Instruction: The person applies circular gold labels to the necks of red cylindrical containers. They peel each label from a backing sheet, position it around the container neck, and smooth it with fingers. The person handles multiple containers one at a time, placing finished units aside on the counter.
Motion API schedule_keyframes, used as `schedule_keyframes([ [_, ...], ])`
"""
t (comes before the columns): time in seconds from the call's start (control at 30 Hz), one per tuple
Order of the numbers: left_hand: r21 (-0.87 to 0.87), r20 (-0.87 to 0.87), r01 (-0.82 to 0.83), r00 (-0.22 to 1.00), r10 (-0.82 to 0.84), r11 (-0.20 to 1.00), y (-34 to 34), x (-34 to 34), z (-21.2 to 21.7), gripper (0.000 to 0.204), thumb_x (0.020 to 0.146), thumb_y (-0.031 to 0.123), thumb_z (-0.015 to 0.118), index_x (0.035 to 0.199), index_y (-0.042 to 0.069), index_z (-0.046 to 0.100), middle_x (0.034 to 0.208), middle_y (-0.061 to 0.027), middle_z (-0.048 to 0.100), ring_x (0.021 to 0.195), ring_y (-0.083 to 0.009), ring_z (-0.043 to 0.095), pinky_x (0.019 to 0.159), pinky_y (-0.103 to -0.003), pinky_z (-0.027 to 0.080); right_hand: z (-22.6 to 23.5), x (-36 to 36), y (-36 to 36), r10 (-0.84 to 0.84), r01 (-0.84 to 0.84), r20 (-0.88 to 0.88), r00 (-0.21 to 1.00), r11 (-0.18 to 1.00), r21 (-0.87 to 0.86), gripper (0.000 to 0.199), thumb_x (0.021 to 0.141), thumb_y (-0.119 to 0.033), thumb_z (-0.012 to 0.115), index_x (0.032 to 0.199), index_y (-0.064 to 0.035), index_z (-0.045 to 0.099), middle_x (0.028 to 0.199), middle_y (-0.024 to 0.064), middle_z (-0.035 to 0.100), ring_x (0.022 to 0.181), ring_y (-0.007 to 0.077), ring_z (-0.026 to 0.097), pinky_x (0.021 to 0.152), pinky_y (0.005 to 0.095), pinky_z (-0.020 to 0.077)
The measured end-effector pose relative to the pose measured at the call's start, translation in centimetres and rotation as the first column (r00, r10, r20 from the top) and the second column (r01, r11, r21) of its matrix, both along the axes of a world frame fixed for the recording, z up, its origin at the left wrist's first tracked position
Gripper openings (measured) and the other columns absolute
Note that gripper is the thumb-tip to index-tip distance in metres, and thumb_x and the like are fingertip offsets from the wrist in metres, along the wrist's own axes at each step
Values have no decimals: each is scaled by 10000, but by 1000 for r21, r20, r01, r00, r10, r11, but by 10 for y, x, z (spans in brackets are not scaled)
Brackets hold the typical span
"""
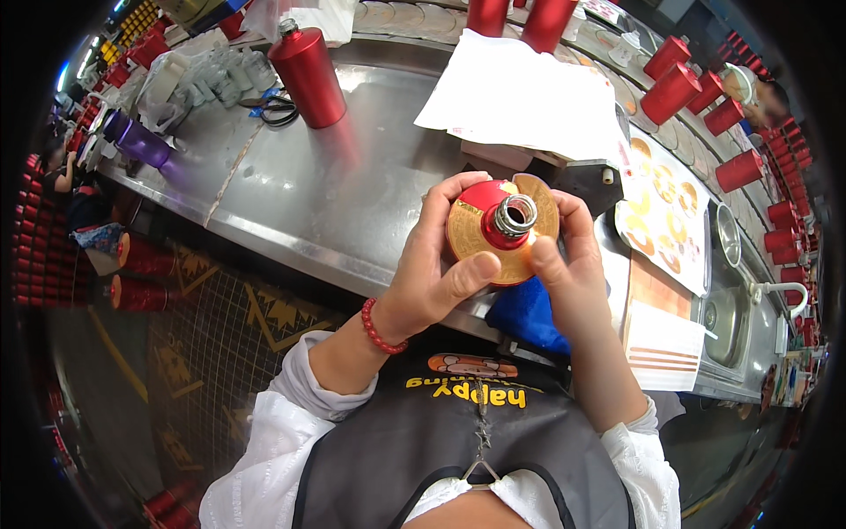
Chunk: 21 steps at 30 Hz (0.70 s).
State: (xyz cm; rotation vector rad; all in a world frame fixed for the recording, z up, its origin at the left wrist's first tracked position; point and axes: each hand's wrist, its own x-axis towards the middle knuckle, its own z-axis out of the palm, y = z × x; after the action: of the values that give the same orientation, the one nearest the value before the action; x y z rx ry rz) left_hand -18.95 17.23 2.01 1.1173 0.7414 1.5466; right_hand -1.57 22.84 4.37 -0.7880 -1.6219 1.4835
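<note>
Steel counter runs far and left, with another red bottle and scissors on it. Near its edge, left hand grips a red open-necked bottle; right hand fingers press its gold collar label, apparently mid-fitting; smoothing flat seems next.

A tall red bottle stands on the steel tabletop; black scissors beside it; white paper farther right; a purple bottle lies left.
</note>
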Motion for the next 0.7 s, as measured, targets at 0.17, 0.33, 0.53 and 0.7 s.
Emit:
schedule_keyframes([
  [0.17, -30, 7, -5, 1000, 6, 1000, 0, 3, 1, 808, 853, 236, 762, 1445, 14, 258, 1323, -132, 466, 1237, -192, 493, 1068, -343, 416, 6, 3, 0, 15, -18, 64, 998, 999, 49, 572, 916, -282, 713, 1352, -8, 465, 1285, 90, 562, 1223, 169, 488, 1077, 326, 354],
  [0.33, -54, -14, -6, 1000, 5, 999, 0, 6, 3, 848, 835, 315, 753, 1456, 12, 260, 1341, -136, 475, 1246, -213, 509, 1069, -357, 428, 6, 6, 1, 50, -52, 37, 998, 998, 45, 573, 901, -234, 716, 1363, -9, 461, 1306, 91, 553, 1238, 170, 479, 1089, 327, 343],
  [0.53, -92, 68, 88, 994, -82, 992, 2, -3, 6, 781, 870, 323, 695, 1446, -2, 280, 1359, -147, 486, 1258, -215, 515, 1080, -366, 417, 7, 9, 2, 39, -41, 61, 997, 999, 24, 587, 884, -216, 713, 1364, -5, 450, 1323, 101, 538, 1260, 186, 465, 1108, 336, 317],
  [0.7, -194, 239, 153, 965, -105, 969, 3, -10, 12, 638, 889, 284, 608, 1393, -25, 368, 1335, -157, 538, 1245, -217, 546, 1091, -361, 409, 1, 10, 0, 18, -20, 52, 998, 999, 30, 592, 890, -227, 709, 1366, 3, 443, 1329, 116, 536, 1275, 199, 461, 1116, 341, 308],
])
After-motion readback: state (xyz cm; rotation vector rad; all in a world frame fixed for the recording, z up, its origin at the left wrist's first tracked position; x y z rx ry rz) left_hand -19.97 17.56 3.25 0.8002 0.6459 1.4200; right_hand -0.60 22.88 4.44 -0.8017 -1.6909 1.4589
